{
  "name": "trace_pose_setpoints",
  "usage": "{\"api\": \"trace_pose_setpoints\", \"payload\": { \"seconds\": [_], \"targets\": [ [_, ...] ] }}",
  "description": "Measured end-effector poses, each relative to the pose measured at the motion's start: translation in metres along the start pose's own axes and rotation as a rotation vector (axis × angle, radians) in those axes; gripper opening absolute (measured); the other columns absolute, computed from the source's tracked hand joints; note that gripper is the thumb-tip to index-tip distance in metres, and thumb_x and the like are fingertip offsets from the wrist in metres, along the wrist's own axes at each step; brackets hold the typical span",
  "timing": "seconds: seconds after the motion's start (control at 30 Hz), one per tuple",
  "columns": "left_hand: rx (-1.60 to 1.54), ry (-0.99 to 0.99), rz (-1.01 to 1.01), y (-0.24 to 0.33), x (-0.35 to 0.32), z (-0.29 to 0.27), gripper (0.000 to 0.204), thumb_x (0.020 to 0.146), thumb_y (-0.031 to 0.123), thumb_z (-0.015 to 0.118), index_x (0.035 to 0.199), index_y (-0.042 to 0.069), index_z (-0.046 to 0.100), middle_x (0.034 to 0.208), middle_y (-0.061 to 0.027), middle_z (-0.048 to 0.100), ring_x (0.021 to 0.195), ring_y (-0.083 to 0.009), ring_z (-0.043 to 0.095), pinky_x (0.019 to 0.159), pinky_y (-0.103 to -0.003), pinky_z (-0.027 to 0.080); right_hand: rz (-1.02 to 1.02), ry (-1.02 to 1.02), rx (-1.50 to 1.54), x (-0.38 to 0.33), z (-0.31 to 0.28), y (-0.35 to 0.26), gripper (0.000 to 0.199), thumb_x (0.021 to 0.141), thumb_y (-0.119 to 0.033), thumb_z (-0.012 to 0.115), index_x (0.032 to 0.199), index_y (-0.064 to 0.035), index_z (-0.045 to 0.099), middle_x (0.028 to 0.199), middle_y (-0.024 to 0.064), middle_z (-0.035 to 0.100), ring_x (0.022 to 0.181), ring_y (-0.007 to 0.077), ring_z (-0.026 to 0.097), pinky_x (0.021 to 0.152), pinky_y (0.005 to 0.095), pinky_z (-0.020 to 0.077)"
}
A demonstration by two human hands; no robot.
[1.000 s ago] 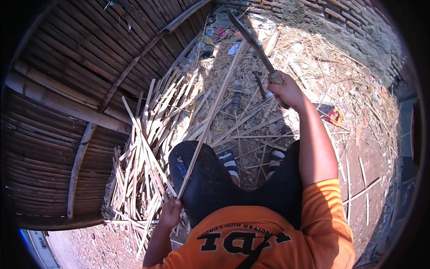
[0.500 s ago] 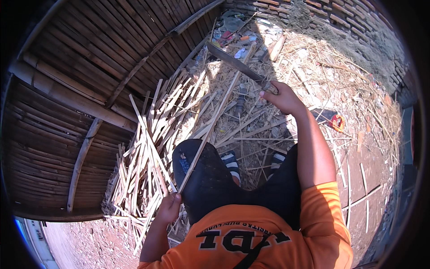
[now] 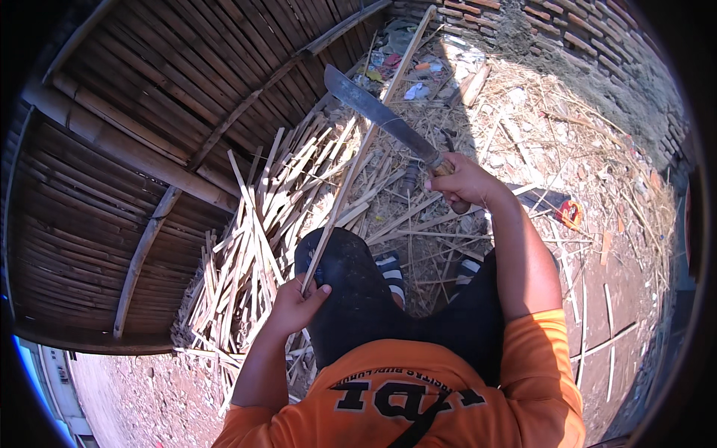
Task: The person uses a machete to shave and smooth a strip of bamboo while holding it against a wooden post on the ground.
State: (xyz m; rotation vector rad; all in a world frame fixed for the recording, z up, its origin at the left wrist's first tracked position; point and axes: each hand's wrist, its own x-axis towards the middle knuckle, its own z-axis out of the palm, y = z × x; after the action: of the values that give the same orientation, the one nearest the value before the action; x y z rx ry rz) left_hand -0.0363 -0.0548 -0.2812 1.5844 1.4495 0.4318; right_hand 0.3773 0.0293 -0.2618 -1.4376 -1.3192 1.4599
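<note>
My right hand is closed around the wooden handle of a machete. Its broad, dark blade points up and to the left. In my left hand is the near end of a long, thin bamboo strip, with my thumb lying alongside it. The strip slants over my left knee toward the far wall. The blade crosses the strip in the picture; I cannot tell whether they touch.
A heap of split bamboo strips lies left of my legs, beside a slatted bamboo wall. A saw with an orange handle rests on the ground at right. Shavings and litter spread toward the brick wall.
The strip's far end has risen and reaches farther toward the brick wall. My left hand has moved slightly up. My right hand has drawn the machete a little nearer, its blade now more side-on.
</note>
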Motion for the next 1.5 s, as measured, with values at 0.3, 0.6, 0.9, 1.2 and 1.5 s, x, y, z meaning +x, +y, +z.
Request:
{"api": "trace_pose_setpoints", "payload": {
  "seconds": [0.3, 0.6, 0.9, 1.2, 1.5],
  "targets": [
    [0.002, 0.009, 0.018, 0.031, 0.018, 0.006, 0.036, 0.089, 0.024, 0.076, 0.073, 0.012, 0.047, 0.062, 0.0051, 0.044, 0.057, -0.0058, 0.041, 0.052, -0.026, 0.034, -0.021, -0.135, -0.15, -0.006, 0.016, -0.007, 0.029, 0.082, -0.017, 0.08, 0.1, -0.0051, 0.061, 0.064, -0.0008, 0.053, 0.05, 0.0083, 0.048, 0.047, 0.0266, 0.0384],
    [-0.047, -0.038, -0.006, 0.045, 0.023, 0.008, 0.031, 0.087, 0.021, 0.078, 0.078, 0.011, 0.049, 0.062, 0.0049, 0.047, 0.055, -0.0059, 0.042, 0.05, -0.025, 0.035, -0.164, -0.149, -0.468, -0.012, 0.032, -0.024, 0.045, 0.079, -0.025, 0.081, 0.112, 0.0001, 0.064, 0.083, 0.0107, 0.066, 0.072, 0.0194, 0.063, 0.065, 0.0329, 0.0494],
    [-0.671, -0.475, -0.239, 0.043, 0.019, 0.003, 0.024, 0.09, 0.012, 0.069, 0.083, 0.014, 0.046, 0.06, 0.006, 0.037, 0.048, -0.0058, 0.032, 0.045, -0.024, 0.023, -0.353, -0.073, -0.591, -0.011, 0.036, -0.011, 0.05, 0.08, -0.029, 0.078, 0.118, -0.0003, 0.064, 0.084, 0.0187, 0.069, 0.081, 0.0336, 0.069, 0.076, 0.0429, 0.0513],
    [-0.729, -0.53, -0.237, 0.02, 0.005, -0.006, 0.035, 0.1, 0.04, 0.058, 0.082, 0.014, 0.045, 0.059, 0.0061, 0.03, 0.047, -0.007, 0.027, 0.045, -0.025, 0.021, -0.408, 0.19, -0.573, -0.017, 0.021, -0.025, 0.041, 0.079, -0.032, 0.079, 0.103, -0.0019, 0.065, 0.085, 0.0223, 0.068, 0.085, 0.0411, 0.068, 0.077, 0.0463, 0.0518],
    [-0.737, -0.598, -0.451, -0.039, -0.03, -0.026, 0.067, 0.091, 0.078, 0.033, 0.083, 0.014, 0.048, 0.06, 0.0048, 0.029, 0.047, -0.0081, 0.026, 0.046, -0.025, 0.023, -0.517, 0.103, -0.75, 0.0, 0.044, 0.009, 0.038, 0.078, -0.03, 0.079, 0.1, -0.0039, 0.063, 0.081, 0.0192, 0.067, 0.081, 0.04, 0.067, 0.072, 0.0455, 0.0516]
  ]
}}
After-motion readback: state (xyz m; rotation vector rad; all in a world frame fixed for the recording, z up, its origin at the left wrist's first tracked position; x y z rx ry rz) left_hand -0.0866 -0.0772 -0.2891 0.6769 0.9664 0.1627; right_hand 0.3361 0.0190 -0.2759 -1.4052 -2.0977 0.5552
